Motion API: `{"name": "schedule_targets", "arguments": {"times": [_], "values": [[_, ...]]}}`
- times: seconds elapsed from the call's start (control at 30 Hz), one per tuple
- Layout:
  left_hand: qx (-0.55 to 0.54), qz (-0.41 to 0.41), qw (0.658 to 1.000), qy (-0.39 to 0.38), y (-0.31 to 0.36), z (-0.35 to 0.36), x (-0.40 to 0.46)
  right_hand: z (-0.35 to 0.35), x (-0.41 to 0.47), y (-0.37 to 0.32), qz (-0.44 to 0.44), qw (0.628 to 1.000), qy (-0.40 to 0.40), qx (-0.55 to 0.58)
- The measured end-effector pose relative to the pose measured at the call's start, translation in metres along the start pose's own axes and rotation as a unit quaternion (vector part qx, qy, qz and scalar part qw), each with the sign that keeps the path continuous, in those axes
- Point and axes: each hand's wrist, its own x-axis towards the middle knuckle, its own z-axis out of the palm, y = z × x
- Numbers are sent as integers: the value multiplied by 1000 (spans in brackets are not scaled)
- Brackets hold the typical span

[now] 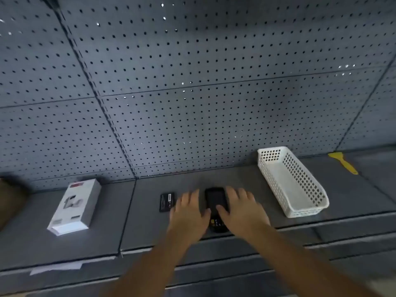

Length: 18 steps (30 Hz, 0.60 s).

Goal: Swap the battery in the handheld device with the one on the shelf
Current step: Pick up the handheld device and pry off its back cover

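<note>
A black handheld device (pixel 215 200) lies face up on the grey shelf (pixel 141 221), its keypad end toward me. My left hand (pixel 188 215) rests on its left side and my right hand (pixel 242 211) on its right side, fingers spread, both thumbs touching the device. A flat black battery (pixel 166 202) lies on the shelf just left of my left hand, its label facing up. Part of the device is hidden under my hands.
A white box (pixel 75 205) lies on the shelf at the left. A white perforated basket (pixel 293 181) stands to the right, and a yellow scraper (pixel 342 162) lies farther right. Grey pegboard (pixel 192 82) backs the shelf. A brown object (pixel 10 202) sits at the far left.
</note>
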Motion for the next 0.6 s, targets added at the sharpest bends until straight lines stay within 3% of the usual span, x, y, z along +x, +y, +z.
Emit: {"name": "schedule_targets", "arguments": {"times": [0.17, 0.6], "values": [[12, 0, 1000, -26, -24, 20, 12, 28, 12, -14, 43, 997, -57, 23], [14, 3, 999, -39, -31, 33, 26, 46, 35, -28, 54, 995, -83, 33]]}}
